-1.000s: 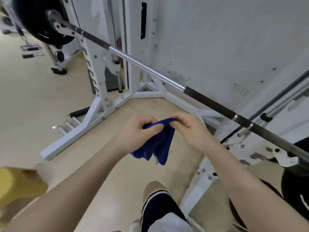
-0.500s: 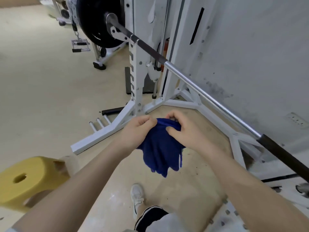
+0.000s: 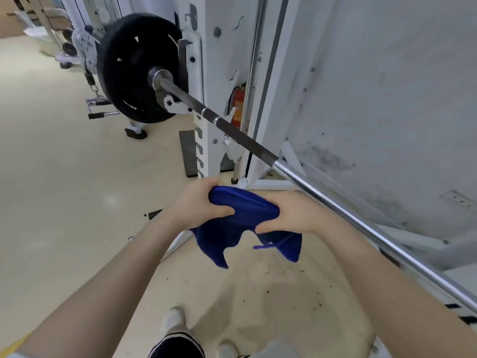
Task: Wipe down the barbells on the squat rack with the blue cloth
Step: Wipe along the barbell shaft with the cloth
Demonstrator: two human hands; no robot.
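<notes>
A blue cloth [image 3: 240,223] is stretched between both hands in front of me, its corners hanging down. My left hand [image 3: 196,206] grips its left end and my right hand [image 3: 291,215] grips its right end. The barbell [image 3: 322,195] runs from the upper left to the lower right, resting on the white squat rack [image 3: 204,81]. Its near part is bare chrome and its far part is dark and knurled. A black weight plate [image 3: 129,65] sits on its far end. Both hands are below and left of the bar, apart from it.
A white wall [image 3: 387,99] stands just behind the bar. The rack's white base beams [image 3: 268,186] lie on the beige floor [image 3: 64,202] ahead. A red fire extinguisher [image 3: 238,104] stands behind the upright. A cable handle [image 3: 99,109] hangs at the left. My shoes show below.
The view has swung left and closer to the bar's plate end. The hands have spread the cloth wider and lifted it nearer the bar. The yellow block has left the view.
</notes>
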